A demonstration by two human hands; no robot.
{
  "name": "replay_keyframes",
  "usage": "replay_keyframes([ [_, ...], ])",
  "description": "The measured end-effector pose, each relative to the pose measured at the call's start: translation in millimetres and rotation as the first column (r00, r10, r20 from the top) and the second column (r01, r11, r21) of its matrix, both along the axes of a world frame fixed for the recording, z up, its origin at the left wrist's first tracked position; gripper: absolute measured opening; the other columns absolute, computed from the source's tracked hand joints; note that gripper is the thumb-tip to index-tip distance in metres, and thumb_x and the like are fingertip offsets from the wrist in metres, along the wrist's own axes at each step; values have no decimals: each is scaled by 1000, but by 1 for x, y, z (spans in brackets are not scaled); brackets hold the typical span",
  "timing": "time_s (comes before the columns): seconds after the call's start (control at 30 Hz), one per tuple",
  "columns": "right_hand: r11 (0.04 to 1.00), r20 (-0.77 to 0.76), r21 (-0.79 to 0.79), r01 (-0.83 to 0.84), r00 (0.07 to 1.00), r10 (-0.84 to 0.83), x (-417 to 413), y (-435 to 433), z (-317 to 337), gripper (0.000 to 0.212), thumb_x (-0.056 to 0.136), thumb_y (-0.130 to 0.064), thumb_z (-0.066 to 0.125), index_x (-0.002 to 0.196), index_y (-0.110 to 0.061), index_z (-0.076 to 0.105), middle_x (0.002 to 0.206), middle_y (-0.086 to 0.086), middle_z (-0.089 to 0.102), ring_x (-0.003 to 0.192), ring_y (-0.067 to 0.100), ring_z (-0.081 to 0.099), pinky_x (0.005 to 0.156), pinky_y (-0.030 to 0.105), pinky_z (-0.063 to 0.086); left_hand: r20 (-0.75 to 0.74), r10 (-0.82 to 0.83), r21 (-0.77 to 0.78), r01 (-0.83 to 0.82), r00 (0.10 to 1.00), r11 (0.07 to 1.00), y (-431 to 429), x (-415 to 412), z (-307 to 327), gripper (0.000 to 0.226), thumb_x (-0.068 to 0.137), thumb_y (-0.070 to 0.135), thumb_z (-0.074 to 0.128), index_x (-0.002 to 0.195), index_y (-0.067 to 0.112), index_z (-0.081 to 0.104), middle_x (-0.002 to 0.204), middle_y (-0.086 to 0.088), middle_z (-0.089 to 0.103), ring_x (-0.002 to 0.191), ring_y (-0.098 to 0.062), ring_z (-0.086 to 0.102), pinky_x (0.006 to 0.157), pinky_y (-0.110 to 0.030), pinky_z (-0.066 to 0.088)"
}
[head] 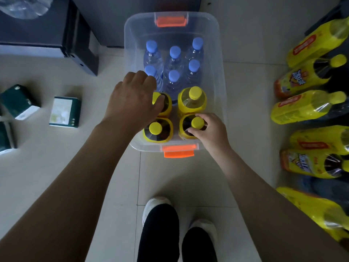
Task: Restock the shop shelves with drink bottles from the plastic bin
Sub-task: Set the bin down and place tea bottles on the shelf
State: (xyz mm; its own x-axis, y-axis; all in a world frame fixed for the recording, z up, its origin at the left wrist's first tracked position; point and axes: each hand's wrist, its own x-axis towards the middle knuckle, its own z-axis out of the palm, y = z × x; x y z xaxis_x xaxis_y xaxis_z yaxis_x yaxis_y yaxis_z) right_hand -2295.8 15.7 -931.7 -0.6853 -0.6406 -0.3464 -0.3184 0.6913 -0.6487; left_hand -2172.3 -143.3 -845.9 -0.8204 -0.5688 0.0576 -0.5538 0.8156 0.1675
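Below, tile floor (247,95) bears bin (130,44); left hand (132,97) grips far bottle (167,105), right hand (210,131) near bottle (197,122)

Small shop floor, pale floor tiles (56,167), rows of yellow-labelled drink bottles (302,108) on a shelf at right, boxed goods (65,112) lying loose

The plastic bin (130,44) is clear, slightly cloudy plastic with smooth walls, and its latches (179,154) are glossy orange plastic. The water bottles (174,61) inside are thin, clear, ribbed plastic under matt blue caps (175,52). The yellow-capped bottles (192,103) wear shiny yellow film sleeves. The same slick film catches the light on the shelved bottles (302,110). The floor (56,167) is pale tile, smooth with a dull sheen. The small boxes (65,112) look like printed card, the shoes (156,203) like white cloth.
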Motion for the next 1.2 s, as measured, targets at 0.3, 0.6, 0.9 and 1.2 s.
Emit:
replay_keyframes([
  [0.3, 999, -32, -47, 3, 999, -5, 4, -1, 1, 40, 78, -15, 74, 115, -5, 63, 112, 12, 64, 107, 28, 55, 77, 15, 30, 0, -33, 10, 33, 999, 999, -11, -8, -4, 41, 81, 35, 43, 94, 0, 59, 97, -22, 57, 88, -40, 55, 68, -45, 46],
  [0.6, 994, -2, -103, 38, 999, -38, 0, 10, 33, 40, 80, -17, 72, 118, -5, 62, 112, 11, 65, 101, 26, 60, 75, 13, 33, 4, -8, 10, 8, 1000, 1000, -27, -38, 39, 41, 91, 30, 49, 121, 2, 51, 122, -20, 49, 113, -38, 45, 86, -46, 40],
  [0.9, 967, 27, -198, 160, 987, -158, -18, 25, 123, 28, 81, -20, 70, 105, -8, 63, 76, 0, 57, 71, 20, 52, 69, 33, 44, -68, -66, -52, 62, 996, 997, -17, -57, 142, 44, 90, 31, 49, 120, -1, 51, 122, -23, 49, 112, -40, 44, 84, -50, 42],
  [1.2, 883, 83, -344, 318, 947, -309, -36, 67, 358, 41, 69, -43, 65, 99, -16, 64, 83, 0, 66, 84, 25, 65, 80, 47, 51, -134, -148, -79, 138, 980, 987, 21, -92, 377, 74, 74, 50, 23, 116, -3, 53, 120, -27, 49, 112, -40, 45, 90, -52, 41],
])
